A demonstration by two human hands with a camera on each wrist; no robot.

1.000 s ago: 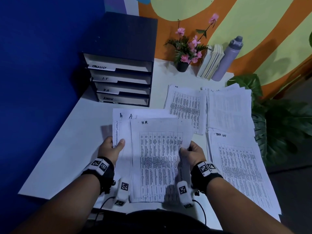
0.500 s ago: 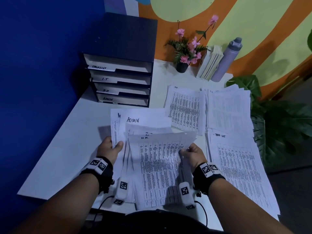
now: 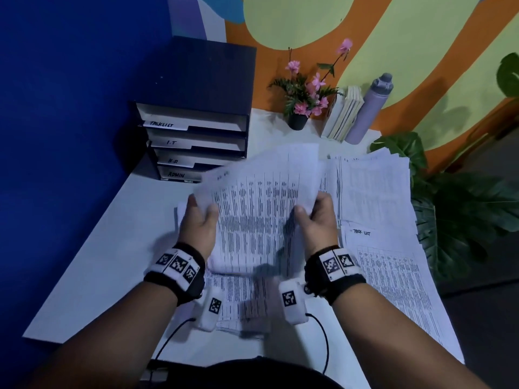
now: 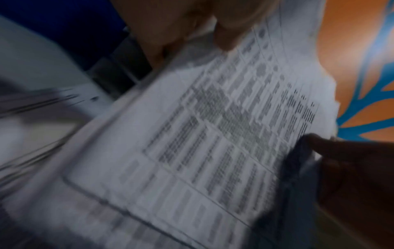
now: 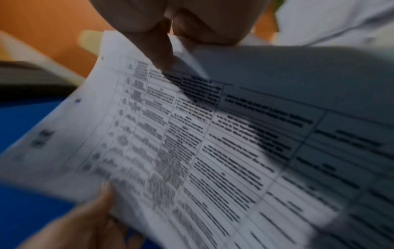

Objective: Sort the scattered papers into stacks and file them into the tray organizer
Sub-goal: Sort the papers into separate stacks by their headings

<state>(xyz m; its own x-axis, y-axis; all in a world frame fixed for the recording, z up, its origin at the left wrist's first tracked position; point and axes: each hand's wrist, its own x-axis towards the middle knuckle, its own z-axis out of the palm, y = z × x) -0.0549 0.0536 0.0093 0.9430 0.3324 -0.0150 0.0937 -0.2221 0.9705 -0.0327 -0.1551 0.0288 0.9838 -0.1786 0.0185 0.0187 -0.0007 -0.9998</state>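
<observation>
Sorting step, mid-way – sheet (image 3: 261, 209) lifted off desk (image 3: 92, 265), blurred, header unreadable. Left hand (image 3: 198, 223) pinching left edge, right hand (image 3: 317, 220) pinching right edge; thumbs on top, sheet spanning between both grips. More papers (image 3: 241, 301) loose under wrists; stacks (image 3: 373, 192) right on desk. Next, likely: read label, drop on matching stack – then file into organizer (image 3: 196, 127), far left, well apart from hands.

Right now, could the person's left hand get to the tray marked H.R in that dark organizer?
Probably yes, but not freely: the left hand grips a sheaf of papers together with the right hand. The H.R tray sits ahead and left across bare table, its front open.
</observation>
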